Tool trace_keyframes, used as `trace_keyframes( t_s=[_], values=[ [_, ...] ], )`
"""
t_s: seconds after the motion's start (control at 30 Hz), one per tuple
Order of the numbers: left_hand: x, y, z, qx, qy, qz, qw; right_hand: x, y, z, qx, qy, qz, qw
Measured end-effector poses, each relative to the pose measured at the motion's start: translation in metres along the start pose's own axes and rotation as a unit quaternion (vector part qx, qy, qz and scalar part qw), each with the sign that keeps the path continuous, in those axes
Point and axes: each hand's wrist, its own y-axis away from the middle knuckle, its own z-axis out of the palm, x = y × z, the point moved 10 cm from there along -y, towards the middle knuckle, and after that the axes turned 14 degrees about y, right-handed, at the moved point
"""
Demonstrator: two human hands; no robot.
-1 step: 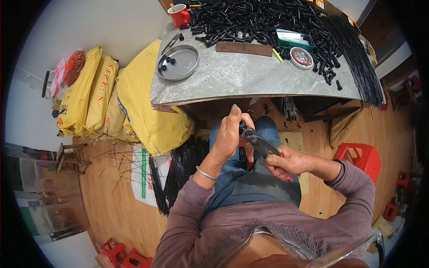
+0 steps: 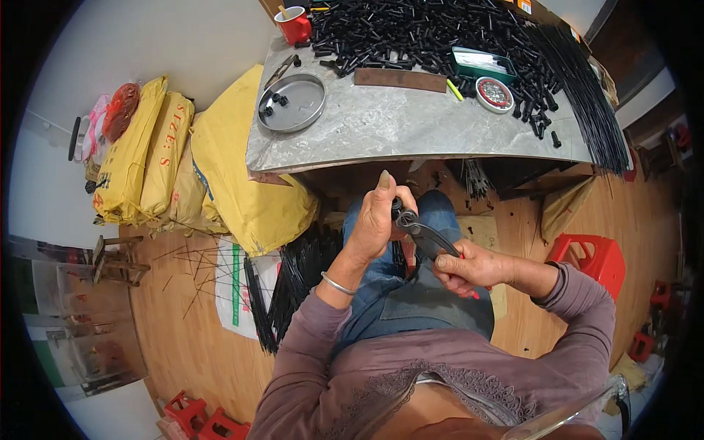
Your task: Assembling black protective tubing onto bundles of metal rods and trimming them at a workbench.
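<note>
Over the lap, just below the near edge of the grey desk (image 2: 411, 132), both hands work on one tool. The right hand (image 2: 469, 268) is closed around the handles of a pair of dark pliers (image 2: 425, 233) (a sliver of red grip shows under the fingers), while the left hand (image 2: 375, 220), with a thin bangle at its wrist, is curled about the pliers' head, thumb raised; whatever it pinches there is too small to make out. On the desk, a round metal pan (image 2: 293, 103) with a few black pieces sits at the left end, a red cup (image 2: 295, 24) beyond it at the far edge, and a heap of short black tubes (image 2: 418, 33) covers the far side. A green tin (image 2: 482, 64) lies amid that heap. Left of the desk, yellow sacks (image 2: 183, 161) lean together on the wooden floor.
</note>
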Motion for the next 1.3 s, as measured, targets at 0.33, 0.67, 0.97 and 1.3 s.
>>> trace_keyframes(
  t_s=[0.33, 0.67, 0.97, 1.3],
  values=[
    [0.021, 0.006, -0.022, 0.149, 0.055, 0.104, 0.982, -0.115, 0.067, -0.144, 0.556, 0.592, -0.223, 0.54],
    [0.016, 0.002, -0.013, 0.143, 0.038, 0.109, 0.983, -0.119, 0.08, -0.324, 0.585, 0.562, 0.091, 0.577],
    [0.015, -0.003, -0.015, 0.143, 0.037, 0.104, 0.984, -0.124, 0.068, -0.336, 0.574, 0.598, 0.108, 0.549],
    [0.024, 0.007, -0.007, 0.052, 0.073, 0.119, 0.989, -0.096, 0.061, -0.307, 0.539, 0.103, -0.099, 0.83]
  ],
)
